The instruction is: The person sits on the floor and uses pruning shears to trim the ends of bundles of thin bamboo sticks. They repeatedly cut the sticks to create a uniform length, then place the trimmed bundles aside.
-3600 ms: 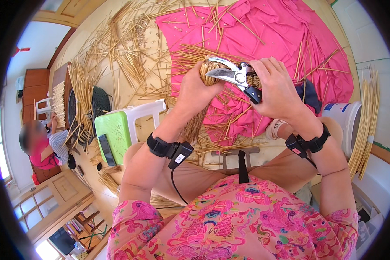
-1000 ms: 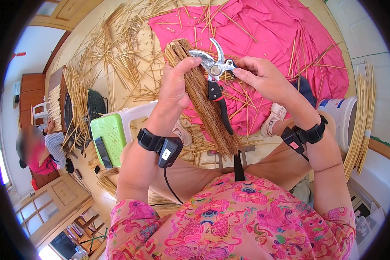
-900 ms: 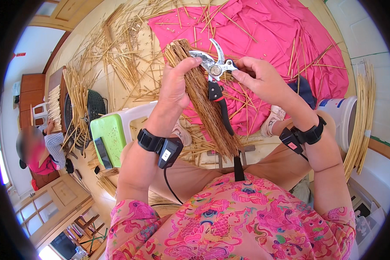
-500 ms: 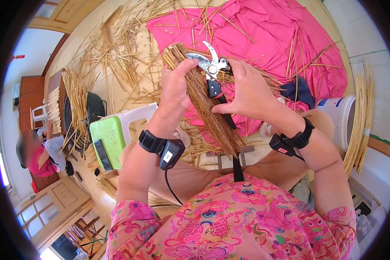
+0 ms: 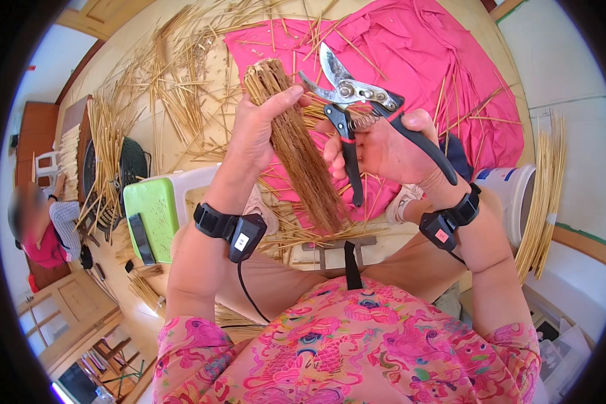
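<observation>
My left hand (image 5: 262, 128) is wrapped round a thick bundle of brown plant stalks (image 5: 299, 165), its thumb lying across the front. The bundle slants, with its cut stalk ends up at the far left and its fine bristly end toward my lap. In my right hand (image 5: 390, 149) is a pair of pruning shears (image 5: 353, 92). Their blades stand apart, pointing up and left beside the top of the bundle without touching it. The black handles are spread, one against my fingers and the other along my thumb side.
A pink cloth (image 5: 411, 54) strewn with stalks covers the floor ahead. Left of me stands a white stool with a green top (image 5: 156, 217). A white bucket (image 5: 512, 195) and a tied sheaf of stalks (image 5: 544, 195) are at my right. Another person (image 5: 44, 225) sits far left.
The shears have come away from the bundle and turned over in my right hand, which now shows its palm. The bundle has shifted slightly left.
</observation>
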Tool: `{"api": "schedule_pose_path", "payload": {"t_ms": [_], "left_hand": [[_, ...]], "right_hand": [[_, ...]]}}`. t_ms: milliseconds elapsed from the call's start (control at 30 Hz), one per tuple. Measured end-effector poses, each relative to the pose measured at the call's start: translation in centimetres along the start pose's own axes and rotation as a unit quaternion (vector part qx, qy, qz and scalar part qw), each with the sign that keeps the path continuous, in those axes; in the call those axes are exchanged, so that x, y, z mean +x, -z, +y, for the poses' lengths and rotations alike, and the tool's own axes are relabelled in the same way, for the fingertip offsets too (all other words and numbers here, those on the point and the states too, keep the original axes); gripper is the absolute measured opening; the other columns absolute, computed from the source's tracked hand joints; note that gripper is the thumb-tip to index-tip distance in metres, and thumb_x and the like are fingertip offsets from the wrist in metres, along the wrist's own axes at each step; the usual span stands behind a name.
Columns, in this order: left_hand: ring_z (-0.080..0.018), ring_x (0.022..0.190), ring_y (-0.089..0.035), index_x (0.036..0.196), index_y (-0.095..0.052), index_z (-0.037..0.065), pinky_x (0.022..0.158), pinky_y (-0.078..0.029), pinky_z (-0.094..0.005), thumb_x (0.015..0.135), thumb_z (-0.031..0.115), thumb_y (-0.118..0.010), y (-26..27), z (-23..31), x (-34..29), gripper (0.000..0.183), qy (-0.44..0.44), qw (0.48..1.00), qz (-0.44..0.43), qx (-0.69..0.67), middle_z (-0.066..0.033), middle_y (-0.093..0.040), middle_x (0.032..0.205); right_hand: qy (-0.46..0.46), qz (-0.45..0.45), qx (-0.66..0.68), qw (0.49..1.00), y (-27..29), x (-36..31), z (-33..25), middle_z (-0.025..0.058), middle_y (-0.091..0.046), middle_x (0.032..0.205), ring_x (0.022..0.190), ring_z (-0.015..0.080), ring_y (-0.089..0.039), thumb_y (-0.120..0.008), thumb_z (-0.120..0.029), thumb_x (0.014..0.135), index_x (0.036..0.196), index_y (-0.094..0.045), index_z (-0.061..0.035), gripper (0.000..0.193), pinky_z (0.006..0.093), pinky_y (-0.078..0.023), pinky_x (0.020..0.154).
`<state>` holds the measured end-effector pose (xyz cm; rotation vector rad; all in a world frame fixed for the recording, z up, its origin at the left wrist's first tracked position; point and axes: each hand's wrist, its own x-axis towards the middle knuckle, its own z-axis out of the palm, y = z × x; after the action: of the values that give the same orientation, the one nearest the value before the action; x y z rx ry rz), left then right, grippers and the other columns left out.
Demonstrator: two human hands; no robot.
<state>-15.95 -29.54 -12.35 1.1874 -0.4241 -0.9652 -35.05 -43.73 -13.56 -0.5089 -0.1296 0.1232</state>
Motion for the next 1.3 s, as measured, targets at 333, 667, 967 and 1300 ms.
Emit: {"api": "schedule_pose_path", "payload": {"t_ms": [333, 667, 967, 1300], "left_hand": [[-0.0139, 0.08, -0.068, 0.101, -0.068, 0.002, 0.072, -0.056, -0.0303, 0.089, 0.004, -0.069, -0.6, -0.3, -0.8, 0.012, -0.001, 0.998, 0.018, -0.06, -0.0066, -0.071, 0.092], [-0.0148, 0.08, -0.069, 0.105, -0.066, -0.002, 0.074, -0.055, -0.0297, 0.081, -0.003, -0.074, -1.1, -0.8, -0.3, 0.025, -0.093, 0.984, 0.129, 0.076, -0.0078, -0.073, 0.092], [-0.015, 0.082, -0.069, 0.105, -0.066, -0.004, 0.076, -0.055, -0.0294, 0.082, -0.003, -0.073, -1.4, -0.7, -0.4, 0.024, -0.093, 0.986, 0.104, 0.093, -0.01, -0.074, 0.095], [-0.0147, 0.082, -0.069, 0.103, -0.067, -0.003, 0.077, -0.055, -0.0288, 0.083, -0.002, -0.072, -0.8, -0.7, -0.1, 0.021, -0.088, 0.985, 0.084, 0.121, -0.0092, -0.074, 0.093]], "right_hand": [[-0.046, 0.044, -0.004, 0.998, -0.7, 0.8, 0.8, 0.0329, -0.051, 0.141, 0.13, 0.0414, -0.054, -0.061, -0.037, 0.08, 0.147, -0.038, 0.0098, 0.085, 0.0492, -0.038, 0.115], [-0.027, 0.294, -0.318, 0.901, -0.2, 0.7, 0.1, 0.0129, -0.068, 0.1, 0.082, 0.0189, -0.069, -0.054, -0.016, 0.098, 0.12, -0.056, 0.0035, 0.029, 0.0314, -0.057, 0.075], [-0.047, 0.37, -0.368, 0.852, -0.8, 1.5, 1.1, 0.0018, -0.058, 0.073, 0.057, 0.0081, -0.047, -0.05, -0.038, 0.105, 0.106, -0.062, -0.0019, 0.038, 0.0234, -0.035, 0.052], [-0.009, 0.368, -0.326, 0.871, -0.5, 1.3, 1.9, 0.0001, -0.056, 0.072, 0.056, 0.0064, -0.047, -0.053, -0.033, 0.106, 0.103, -0.061, -0.0035, 0.031, 0.0224, -0.035, 0.049]]}}
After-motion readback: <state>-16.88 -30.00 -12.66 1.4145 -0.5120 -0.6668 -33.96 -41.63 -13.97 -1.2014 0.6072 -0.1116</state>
